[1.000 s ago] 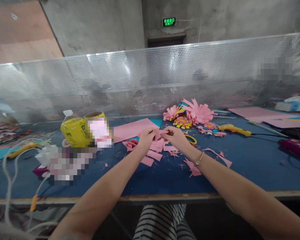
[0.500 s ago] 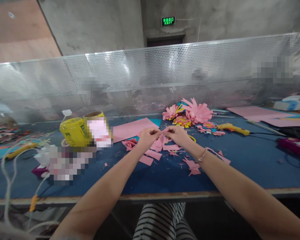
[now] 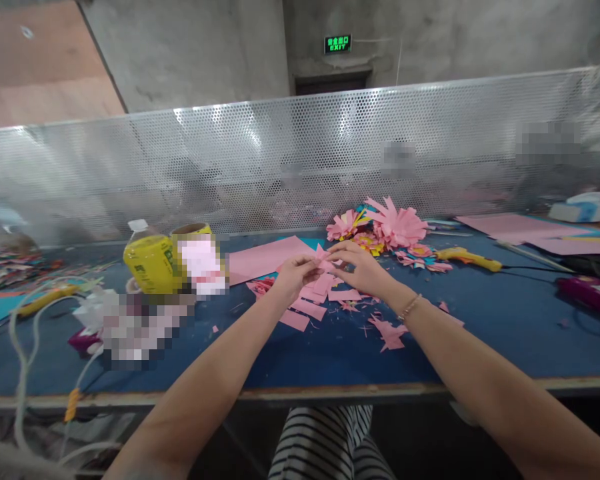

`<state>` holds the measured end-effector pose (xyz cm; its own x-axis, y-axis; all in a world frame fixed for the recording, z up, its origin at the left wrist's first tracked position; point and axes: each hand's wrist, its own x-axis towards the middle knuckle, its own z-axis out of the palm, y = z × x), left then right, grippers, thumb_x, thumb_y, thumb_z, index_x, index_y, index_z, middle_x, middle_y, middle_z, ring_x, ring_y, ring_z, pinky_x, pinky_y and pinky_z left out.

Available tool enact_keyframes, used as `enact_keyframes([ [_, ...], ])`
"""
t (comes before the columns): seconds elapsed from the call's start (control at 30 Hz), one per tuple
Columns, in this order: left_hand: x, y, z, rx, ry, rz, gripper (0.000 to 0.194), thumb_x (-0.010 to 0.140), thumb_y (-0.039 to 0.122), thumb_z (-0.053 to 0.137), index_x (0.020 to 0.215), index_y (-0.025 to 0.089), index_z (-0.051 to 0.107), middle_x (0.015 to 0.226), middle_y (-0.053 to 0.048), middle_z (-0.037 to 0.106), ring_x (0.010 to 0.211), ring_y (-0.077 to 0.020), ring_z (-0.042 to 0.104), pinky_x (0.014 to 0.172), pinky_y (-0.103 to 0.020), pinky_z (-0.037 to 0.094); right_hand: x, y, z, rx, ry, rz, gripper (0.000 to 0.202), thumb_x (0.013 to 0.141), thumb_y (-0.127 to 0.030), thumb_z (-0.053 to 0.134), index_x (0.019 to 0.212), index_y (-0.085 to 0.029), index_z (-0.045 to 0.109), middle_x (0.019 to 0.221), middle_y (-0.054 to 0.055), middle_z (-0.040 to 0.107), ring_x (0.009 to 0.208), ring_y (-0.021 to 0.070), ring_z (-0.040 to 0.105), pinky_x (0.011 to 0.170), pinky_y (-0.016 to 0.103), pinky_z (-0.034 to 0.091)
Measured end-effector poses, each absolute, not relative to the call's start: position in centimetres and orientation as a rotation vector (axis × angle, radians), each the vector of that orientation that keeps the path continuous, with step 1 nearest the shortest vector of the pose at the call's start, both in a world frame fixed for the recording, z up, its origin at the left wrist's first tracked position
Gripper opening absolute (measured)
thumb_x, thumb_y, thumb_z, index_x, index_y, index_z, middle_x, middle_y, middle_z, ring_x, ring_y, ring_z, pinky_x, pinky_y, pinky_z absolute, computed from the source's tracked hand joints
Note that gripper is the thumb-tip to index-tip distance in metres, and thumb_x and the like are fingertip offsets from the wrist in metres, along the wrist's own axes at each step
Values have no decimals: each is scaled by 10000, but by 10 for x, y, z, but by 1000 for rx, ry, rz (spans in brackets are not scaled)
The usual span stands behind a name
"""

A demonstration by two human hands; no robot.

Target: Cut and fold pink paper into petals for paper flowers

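Between my two hands is a small folded pink paper piece point(image 3: 322, 256) with a pointed top. My left hand point(image 3: 298, 273) pinches its lower left side. My right hand point(image 3: 355, 263) has its fingers curved around the right side of the same piece, with the fingertips touching it. Below the hands lie pink paper strips point(image 3: 307, 308) and small scraps on the blue table point(image 3: 300, 363). A large pink sheet point(image 3: 267, 259) lies behind my left hand. Pink, yellow and blue paper flowers point(image 3: 399, 227) are heaped behind my right hand.
On the left are a yellow-wrapped bottle point(image 3: 150, 267), white cables point(image 3: 25, 360) and a yellow glue gun point(image 3: 47, 300). Another yellow glue gun point(image 3: 470, 258) lies on the right, near a purple object point(image 3: 587, 293). A perforated metal screen point(image 3: 280, 153) runs along the back.
My right hand has spread its fingers and shifted slightly along the paper piece. The piece now shows a pointed tip above the fingers. My left hand keeps its pinch.
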<state>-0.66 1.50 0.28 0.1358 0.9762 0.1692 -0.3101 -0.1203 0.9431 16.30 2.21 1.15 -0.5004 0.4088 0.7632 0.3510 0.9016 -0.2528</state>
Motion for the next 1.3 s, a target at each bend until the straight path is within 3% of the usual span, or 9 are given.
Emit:
enact_keyframes([
  [0.37,-4,13,4,1052,722,1298,79,568,110,655,622,104,598,597,-23,623,569,-77,585,667,-208,470,162,19,13,-560,-2111,120,152,733,-246,523,854,-195,599,943,68,529,840,145,523,648,278,500],
  [0.6,-2,12,3,1084,699,1278,87,570,122,663,632,95,608,633,-40,641,623,-102,605,715,-233,478,160,20,15,-621,-2040,4,125,745,-239,510,709,-183,616,849,60,551,776,139,521,655,289,459],
  [0.8,1,9,4,1068,699,1282,86,561,115,669,628,100,616,614,-30,634,642,-118,616,692,-234,490,157,19,16,-730,-1881,92,137,746,-206,503,649,-169,593,742,44,594,756,139,540,705,290,430],
  [1.0,5,6,6,1116,703,1310,145,505,128,698,630,97,628,600,-33,638,627,-121,617,659,-224,489,155,18,13,-813,-1770,77,115,730,-231,520,657,-171,586,674,23,600,654,127,531,608,255,415],
  [1.3,6,6,4,1282,757,1401,189,522,228,693,654,111,624,592,-14,634,590,-112,608,634,-235,484,150,13,13,-803,-1663,85,120,722,-266,526,662,-169,563,684,20,576,634,119,520,598,251,416],
])
